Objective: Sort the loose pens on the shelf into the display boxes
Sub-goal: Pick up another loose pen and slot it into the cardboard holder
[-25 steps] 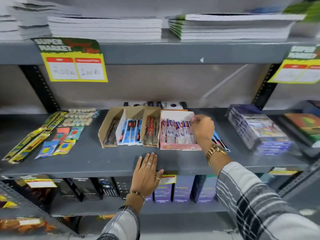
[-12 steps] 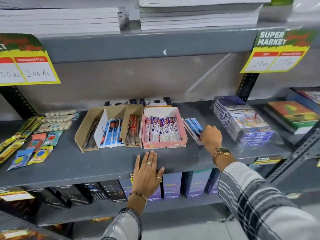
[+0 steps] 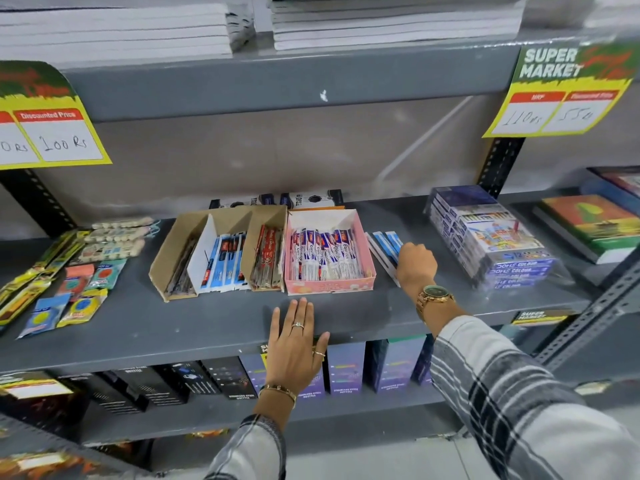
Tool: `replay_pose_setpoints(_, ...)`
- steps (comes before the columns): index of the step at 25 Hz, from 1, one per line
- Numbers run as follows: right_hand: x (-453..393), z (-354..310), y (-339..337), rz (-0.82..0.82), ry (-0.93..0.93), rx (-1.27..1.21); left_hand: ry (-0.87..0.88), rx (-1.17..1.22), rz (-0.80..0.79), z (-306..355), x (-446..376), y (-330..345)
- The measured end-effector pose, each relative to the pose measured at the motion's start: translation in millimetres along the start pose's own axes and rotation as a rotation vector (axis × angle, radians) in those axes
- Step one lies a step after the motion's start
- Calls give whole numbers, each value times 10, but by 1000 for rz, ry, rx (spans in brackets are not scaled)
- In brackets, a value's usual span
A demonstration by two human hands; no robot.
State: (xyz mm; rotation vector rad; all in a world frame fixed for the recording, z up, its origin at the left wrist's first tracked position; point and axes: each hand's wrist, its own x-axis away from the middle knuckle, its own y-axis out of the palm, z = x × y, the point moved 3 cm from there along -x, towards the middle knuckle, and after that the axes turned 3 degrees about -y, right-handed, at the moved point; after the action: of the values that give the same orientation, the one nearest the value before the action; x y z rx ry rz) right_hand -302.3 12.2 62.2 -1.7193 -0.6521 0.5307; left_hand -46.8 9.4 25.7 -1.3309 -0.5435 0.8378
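Note:
On the grey shelf (image 3: 207, 327) stand a brown cardboard display box (image 3: 173, 258) with dark, blue and red packed pens, and a pink display box (image 3: 329, 285) full of white-and-blue packed pens. Loose blue-and-white pen packs (image 3: 386, 244) lie just right of the pink box. My right hand (image 3: 414, 263) rests on those loose packs with its fingers curled over them; the grip itself is hidden. My left hand (image 3: 296, 341) lies flat, fingers spread, on the shelf's front edge below the pink box.
Yellow packets and eraser packs (image 3: 69, 282) lie at the left. A wrapped stack of colour-pencil boxes (image 3: 491, 244) stands at the right, with books (image 3: 588, 223) beyond it. Black boxes (image 3: 277, 200) stand behind the display boxes. Notebooks fill the shelf above, boxed bottles the one below.
My right hand left the pink box's far right corner and dropped onto the loose blue packs beside it. The view shifted right. My left hand stayed flat on the shelf edge.

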Motion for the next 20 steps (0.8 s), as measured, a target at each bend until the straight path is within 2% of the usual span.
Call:
replay_pose_setpoints(6,10,-6,43,2,41,22,25,-12,20,2,-11,19)
replay_pose_setpoints(13,38,-94,37,-32,-214,302,-29,9,-32,-34,-16,54)
replay_pose_setpoints(20,61,-74,-2,-28,-176,318,33,-21,-24,-41,-42,109)
